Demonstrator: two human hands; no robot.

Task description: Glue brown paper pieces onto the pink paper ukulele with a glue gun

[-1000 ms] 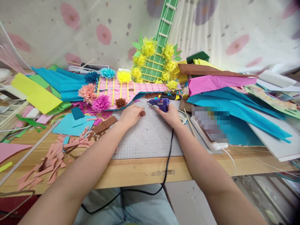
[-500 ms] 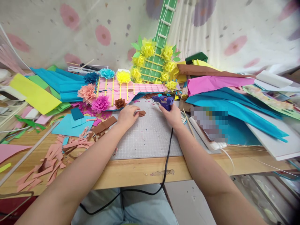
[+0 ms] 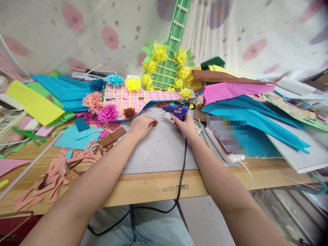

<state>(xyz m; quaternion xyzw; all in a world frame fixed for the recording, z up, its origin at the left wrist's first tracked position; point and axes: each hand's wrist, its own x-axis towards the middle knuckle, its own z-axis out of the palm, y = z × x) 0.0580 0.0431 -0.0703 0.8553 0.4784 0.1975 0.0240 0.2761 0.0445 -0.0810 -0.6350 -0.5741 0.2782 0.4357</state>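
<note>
My right hand (image 3: 189,127) is wrapped round the grip of a purple hot glue gun (image 3: 176,109), its nozzle pointing left above the cutting mat (image 3: 164,145). My left hand (image 3: 141,127) has its fingers closed on a small brown paper piece (image 3: 155,123), mostly hidden by the fingertips. Just behind that hand lies a pink paper guitar (image 3: 151,95) decorated with paper flowers, among them a brown flower (image 3: 130,112) and a magenta flower (image 3: 108,113).
A green guitar (image 3: 164,73) with yellow flowers leans at the back. Salmon paper scraps (image 3: 55,177) and a brown strip (image 3: 112,136) lie left. Blue crepe paper (image 3: 246,112) and a white power strip (image 3: 225,150) are right. The gun's black cord (image 3: 182,174) hangs over the table's front edge.
My left fingers have closed over the brown paper piece, which showed more fully beside them before. The glue gun has tipped to a more level position, still in my right hand.
</note>
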